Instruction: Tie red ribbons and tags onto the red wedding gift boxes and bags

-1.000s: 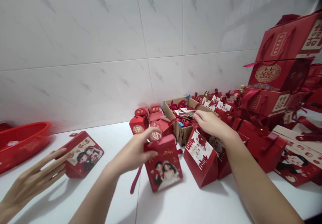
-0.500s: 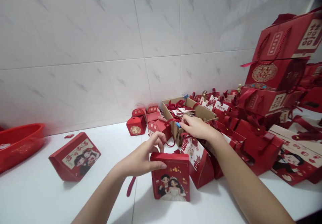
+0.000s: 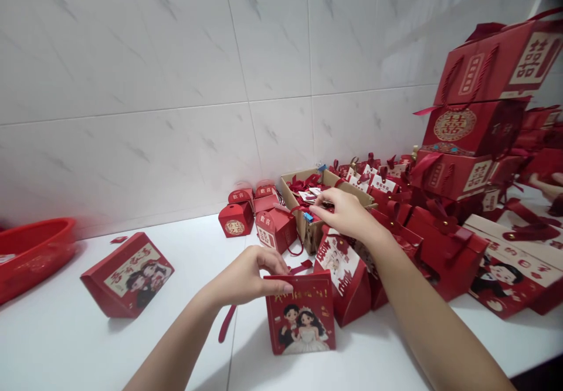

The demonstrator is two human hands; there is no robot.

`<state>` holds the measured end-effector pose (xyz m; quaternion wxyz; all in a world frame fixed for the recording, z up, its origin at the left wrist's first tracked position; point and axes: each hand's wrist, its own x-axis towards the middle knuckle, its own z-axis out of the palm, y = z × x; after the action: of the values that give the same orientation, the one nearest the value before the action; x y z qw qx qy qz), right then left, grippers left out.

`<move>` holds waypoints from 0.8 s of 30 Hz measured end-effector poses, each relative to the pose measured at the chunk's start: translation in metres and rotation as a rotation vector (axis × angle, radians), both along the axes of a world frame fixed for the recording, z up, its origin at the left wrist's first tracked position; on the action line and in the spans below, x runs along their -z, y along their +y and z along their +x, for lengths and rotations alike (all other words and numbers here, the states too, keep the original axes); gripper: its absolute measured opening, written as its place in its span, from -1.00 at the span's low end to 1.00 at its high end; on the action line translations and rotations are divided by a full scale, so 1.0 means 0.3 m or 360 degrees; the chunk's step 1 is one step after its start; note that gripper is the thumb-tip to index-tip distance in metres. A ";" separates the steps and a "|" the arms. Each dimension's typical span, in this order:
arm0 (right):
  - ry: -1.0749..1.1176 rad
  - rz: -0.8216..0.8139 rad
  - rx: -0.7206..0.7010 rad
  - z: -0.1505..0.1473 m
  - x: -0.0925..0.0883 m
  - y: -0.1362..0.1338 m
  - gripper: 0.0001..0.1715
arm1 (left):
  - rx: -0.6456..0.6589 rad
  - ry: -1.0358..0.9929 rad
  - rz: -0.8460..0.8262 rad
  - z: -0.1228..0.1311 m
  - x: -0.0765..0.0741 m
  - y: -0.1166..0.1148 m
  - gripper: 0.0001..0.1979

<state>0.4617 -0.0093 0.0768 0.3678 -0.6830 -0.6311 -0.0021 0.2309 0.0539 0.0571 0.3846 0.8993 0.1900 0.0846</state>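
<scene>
My left hand (image 3: 255, 272) pinches the top edge of a red wedding gift box (image 3: 303, 323) between thumb and fingers. The box stands upright on the white table, its cartoon couple and gold lettering towards me. A dark red ribbon (image 3: 227, 323) lies on the table at its left. My right hand (image 3: 345, 210) is above the near end of an open cardboard box (image 3: 313, 235), fingers bent together near a blue clip (image 3: 308, 217) on its rim. Whatever its fingertips hold, if anything, cannot be made out. Inside the box are red ribbons and small printed cards (image 3: 311, 194).
Small red boxes (image 3: 236, 220) stand by the tiled wall. A red basin (image 3: 39, 256) and a tilted gift box (image 3: 132, 276) are on the left. Many ribboned boxes (image 3: 448, 250) and a tall stack (image 3: 461, 127) fill the right. Another person's hand (image 3: 546, 187) shows at the right edge.
My right hand has shifted slightly, its fingertips now just over the box rim and clip. The held gift box's top flap leans differently, showing more gold lettering. The view has turned a little right.
</scene>
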 end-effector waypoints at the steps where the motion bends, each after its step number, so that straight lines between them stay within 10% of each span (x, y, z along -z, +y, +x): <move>1: 0.0078 0.0163 -0.0025 -0.007 -0.009 -0.016 -0.79 | -0.0028 0.0037 0.0043 -0.001 0.000 -0.004 -0.77; 5: 0.0114 0.0392 -0.0474 -0.054 -0.049 -0.095 -0.85 | -0.0138 0.0009 0.0360 -0.006 -0.012 -0.017 -0.69; 13: -0.0362 -0.0155 -0.0905 -0.114 -0.028 -0.087 -0.83 | -0.0383 -0.0297 0.0509 -0.031 -0.070 -0.010 -0.67; 24: 0.0424 0.0066 -0.0800 -0.134 -0.033 -0.103 -0.76 | -0.0919 -0.0916 -0.0540 -0.036 -0.071 -0.066 -0.68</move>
<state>0.4216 -0.0403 0.0867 0.4505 -0.4915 -0.7266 0.1661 0.2200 0.0339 0.0784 0.5247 0.6733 0.3299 0.4032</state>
